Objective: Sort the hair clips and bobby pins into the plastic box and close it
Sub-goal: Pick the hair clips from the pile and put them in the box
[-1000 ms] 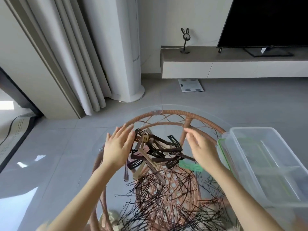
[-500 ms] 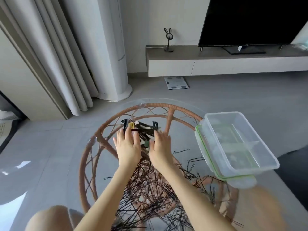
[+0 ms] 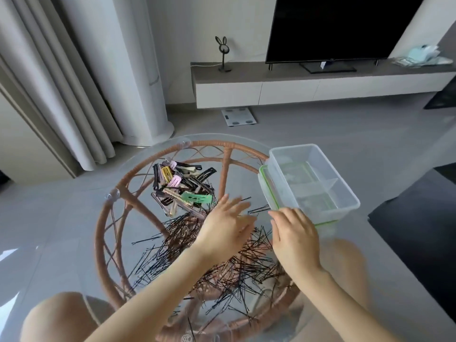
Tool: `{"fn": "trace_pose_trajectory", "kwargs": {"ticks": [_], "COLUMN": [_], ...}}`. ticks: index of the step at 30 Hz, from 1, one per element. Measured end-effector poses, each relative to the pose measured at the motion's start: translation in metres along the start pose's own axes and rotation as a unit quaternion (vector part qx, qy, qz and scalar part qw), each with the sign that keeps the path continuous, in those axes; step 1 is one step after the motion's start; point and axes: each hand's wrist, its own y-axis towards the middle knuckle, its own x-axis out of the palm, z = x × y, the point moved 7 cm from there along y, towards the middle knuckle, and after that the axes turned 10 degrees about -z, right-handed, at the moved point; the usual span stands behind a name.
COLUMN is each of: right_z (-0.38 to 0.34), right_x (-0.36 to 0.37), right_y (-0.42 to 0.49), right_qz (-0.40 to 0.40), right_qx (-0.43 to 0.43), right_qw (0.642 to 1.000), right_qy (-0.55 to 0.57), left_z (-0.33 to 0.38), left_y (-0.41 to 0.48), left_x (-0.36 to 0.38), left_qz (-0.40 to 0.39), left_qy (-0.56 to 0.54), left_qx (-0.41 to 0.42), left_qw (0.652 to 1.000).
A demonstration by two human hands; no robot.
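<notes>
- Hovering above the bobby pins, your left hand had its fingers straight and loosely spread, blurred, with nothing in them.
- Your right hand hung beside it, its fingers relaxed and slightly bent; I could see nothing held in them.
- The hair clips lay in one heap on the glass tabletop, ahead and to the left of your left hand. The dark pins spread under and between both wrists.
- The box stood open at the right edge of the tabletop, on top of its green-rimmed lid. Nothing sorted showed inside it, so by my reading the sorting had hardly begun.
- The box's long axis ran away from you, its far end leaning left, with a divider crossing it near the middle.
- What the next move turned on: the near left corner of the box sat just ahead of your right fingertips, while the clip heap lay nearer your left hand.
- So I judged the left hand better placed to gather clips and the right to steady or draw in the box.
- The lid was pinned under the box, so you would need to lift the box off it before closing.
</notes>
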Motion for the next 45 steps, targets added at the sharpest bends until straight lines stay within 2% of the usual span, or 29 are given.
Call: {"fn": "trace_pose_trajectory", "kwargs": {"ticks": [2,5,7,13,17,20,23,26,28,30,33,35,39,42,45], "right_z": [0.011,0.024,0.030,-0.001,-0.036,-0.052,-0.029,0.024,0.052,0.055,0.028,0.009,-0.027,-0.053,-0.074], "right_x": [-0.001,0.013,0.029,0.048,0.048,0.041,0.021,0.011,0.019,0.032,0.043,0.048,0.054,0.054,0.055], "right_y": [-0.020,-0.042,-0.048,-0.057,-0.054,-0.054,-0.056,-0.063,-0.067,-0.067,-0.062,-0.060,-0.058,-0.054,-0.049], "right_qz": [0.006,-0.022,-0.050,-0.091,-0.095,-0.094,-0.033,0.008,-0.022,-0.058,-0.051,-0.038,-0.035,-0.015,-0.029], "right_qx": [0.008,0.037,0.064,0.046,-0.030,-0.072,-0.050,-0.004,0.034,0.039,0.036,0.060,0.089,0.081,0.063], "right_qw": [1.000,0.999,0.997,0.995,0.992,0.975,0.964,0.956,0.948,0.945,0.960,0.963,0.948,0.940,0.920], "right_qy": [0.002,-0.010,-0.013,-0.012,0.077,0.190,0.257,0.295,0.316,0.318,0.274,0.259,0.305,0.331,0.387], "left_z": [0.020,0.017,0.017,0.005,-0.006,-0.014,-0.031,-0.062,-0.080,-0.087,-0.074,-0.064,-0.046,-0.041,-0.043], "left_y": [0.018,0.035,0.039,0.017,-0.004,-0.019,-0.045,-0.101,-0.143,-0.168,-0.168,-0.157,-0.130,-0.114,-0.109], "left_x": [0.019,0.039,0.044,0.034,0.023,0.017,-0.002,-0.018,-0.018,-0.008,0.009,0.015,0.023,0.024,0.020], "left_qz": [-0.034,-0.105,-0.135,-0.108,-0.099,-0.098,-0.046,0.035,0.067,0.054,0.033,0.045,0.090,0.134,0.187], "left_qy": [0.025,0.026,0.025,-0.012,-0.034,-0.027,-0.031,-0.056,-0.066,-0.082,-0.077,-0.085,-0.117,-0.155,-0.215], "left_qx": [0.013,-0.037,-0.036,0.024,0.046,0.046,-0.029,-0.185,-0.298,-0.372,-0.390,-0.398,-0.419,-0.425,-0.414], "left_qw": [0.999,0.993,0.990,0.994,0.993,0.994,0.998,0.981,0.950,0.923,0.917,0.912,0.896,0.882,0.864]}}
